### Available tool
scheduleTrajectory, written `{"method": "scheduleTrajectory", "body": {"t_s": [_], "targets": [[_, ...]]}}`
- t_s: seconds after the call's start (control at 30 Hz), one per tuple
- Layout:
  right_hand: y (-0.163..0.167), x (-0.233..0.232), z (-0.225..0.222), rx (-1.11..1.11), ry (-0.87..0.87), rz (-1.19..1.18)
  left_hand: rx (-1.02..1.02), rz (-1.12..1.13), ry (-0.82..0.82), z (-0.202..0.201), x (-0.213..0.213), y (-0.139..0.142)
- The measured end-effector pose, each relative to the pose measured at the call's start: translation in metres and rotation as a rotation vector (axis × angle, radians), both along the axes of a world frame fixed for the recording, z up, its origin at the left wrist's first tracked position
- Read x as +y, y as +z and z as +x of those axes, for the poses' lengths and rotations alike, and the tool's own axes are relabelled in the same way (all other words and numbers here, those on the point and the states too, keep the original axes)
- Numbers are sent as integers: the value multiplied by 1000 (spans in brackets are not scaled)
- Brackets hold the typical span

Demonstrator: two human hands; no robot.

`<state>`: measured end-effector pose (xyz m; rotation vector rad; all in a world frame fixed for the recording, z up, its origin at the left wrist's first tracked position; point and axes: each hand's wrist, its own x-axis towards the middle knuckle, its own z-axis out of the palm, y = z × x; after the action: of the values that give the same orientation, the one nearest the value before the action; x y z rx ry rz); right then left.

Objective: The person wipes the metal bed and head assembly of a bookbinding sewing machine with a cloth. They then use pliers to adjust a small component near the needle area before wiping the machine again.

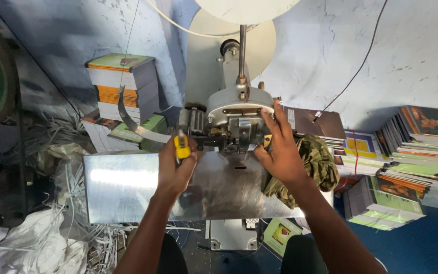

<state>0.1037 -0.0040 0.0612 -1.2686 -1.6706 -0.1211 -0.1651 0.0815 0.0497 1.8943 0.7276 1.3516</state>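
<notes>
My left hand [174, 165] fists its fingers around a yellow-handled screwdriver [181, 146], upright, tip up at the stitching machine head [239, 114]. My right hand [279, 147] reaches up, fingers spread against that head.

Yellow screwdriver handle [181, 147]; camouflage-green cloth [314, 161]; silver metal plate [122, 185]; green-orange book stack [122, 83].

The machine head [239, 114] stands at the back of your metal plate [122, 185]. Your left hand [174, 167] is on the plate, just left of the machine head, with a screwdriver [181, 147] in it. Your right hand [280, 152] touches the machine head's right side. A cloth [320, 162] lies right of it. Book stacks [125, 83] sit far left and more books [406, 152] far right of the machine head.
</notes>
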Motion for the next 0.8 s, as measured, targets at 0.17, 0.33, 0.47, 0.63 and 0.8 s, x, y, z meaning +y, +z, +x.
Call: {"method": "scheduleTrajectory", "body": {"t_s": [0.17, 0.33, 0.47, 0.63, 0.8], "targets": [[-1, -1, 0, 14, 13, 17, -20, -238, 42, -24, 10, -32], [-2, -1, 0, 20, 7, 23, 55, -98, 283, -53, 23, -53], [-6, -1, -1, 58, 19, 34, 63, -77, 377, -62, 28, -69], [-11, 3, 1, 38, 13, 95, 296, 309, 307, -63, 32, -75], [-15, 4, 2, 47, 1, 83, 525, 448, 382, -47, 38, -69]]}}
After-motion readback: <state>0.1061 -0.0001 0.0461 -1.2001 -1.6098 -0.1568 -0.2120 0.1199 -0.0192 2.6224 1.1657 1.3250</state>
